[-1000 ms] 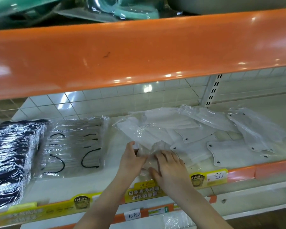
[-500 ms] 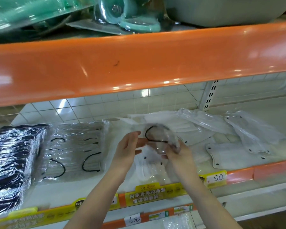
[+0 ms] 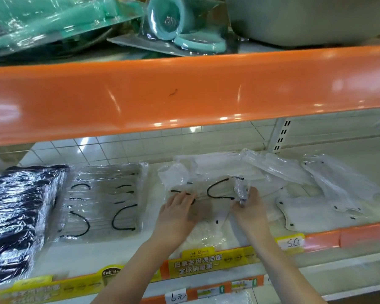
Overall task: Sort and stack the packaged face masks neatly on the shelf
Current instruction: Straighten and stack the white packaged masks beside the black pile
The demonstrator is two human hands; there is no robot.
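1. 1.0 s ago both hands rested low among the white mask packets near the front edge of the shelf (image 3: 127, 257); no black-looped packet was in them.
2. 0.5 s ago a clear packet with black ear loops was held raised between both hands, bunched and off the shelf.
3. Now that clear mask packet (image 3: 213, 200) lies spread out on top of the white mask packets (image 3: 206, 233).
4. The left hand (image 3: 178, 213) lies on the packet's left part, fingers extended.
5. The right hand (image 3: 249, 207) pinches the packet's crumpled right end.
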